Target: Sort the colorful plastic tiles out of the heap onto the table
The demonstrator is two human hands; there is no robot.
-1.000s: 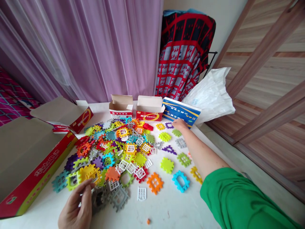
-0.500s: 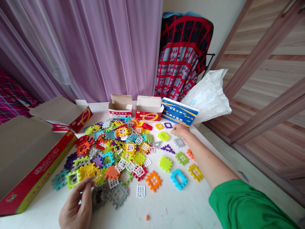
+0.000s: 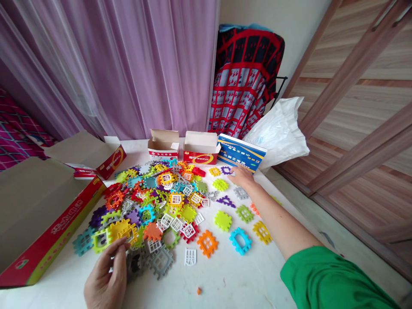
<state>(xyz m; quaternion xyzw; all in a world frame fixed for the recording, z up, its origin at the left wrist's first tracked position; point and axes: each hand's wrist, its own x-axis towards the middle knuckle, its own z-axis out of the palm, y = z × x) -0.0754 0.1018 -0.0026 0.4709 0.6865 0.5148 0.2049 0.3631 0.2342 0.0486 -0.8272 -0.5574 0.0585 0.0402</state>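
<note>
Right hand (image 3: 242,177), fingers open, has come down just beside a purple waffle block (image 3: 225,170). I log the left hand (image 3: 106,274) curled at the near edge of the block pile (image 3: 151,206); any hold, I cannot tell.

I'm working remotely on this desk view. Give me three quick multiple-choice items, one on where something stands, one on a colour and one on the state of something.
1. Where does the blue-and-white box stand relative to the two small open cartons?
A. To their right
B. To their left
C. Between them

2. What colour is the sleeve on the right arm?
A. Purple
B. Red
C. Green

3. What state is the large red carton at the left of the table in?
A. Shut
B. Open, with its grey inside showing
C. Upside down

1. A: the box stands just beyond the right-hand carton.
2. C: green cloth covers the upper arm.
3. B: its lid stands open.
</note>
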